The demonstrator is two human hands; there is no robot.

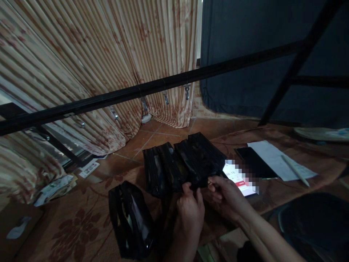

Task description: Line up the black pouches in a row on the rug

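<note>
Black zip pouches with see-through panels stand side by side on a brown cloth. At the near end of the largest black pouch (205,156), on the right of the row, my right hand (223,193) pinches a bit of its edge, possibly the zip pull. My left hand (191,209) is at the near end of the same pouch, fingers bent against it, tips partly hidden. Left of it stand a narrower pouch (171,165) and another pouch (155,173). Apart at the front left is a pouch (131,220) with its top gaping and light contents inside.
A lit phone (236,180) lies right of the pouches. Beyond it are a dark tablet (256,162), white paper (272,156) and a pen (296,170). A black metal rail (163,84) with hanging clips crosses before the curtain (109,54). A dark stool seat (316,222) is at right.
</note>
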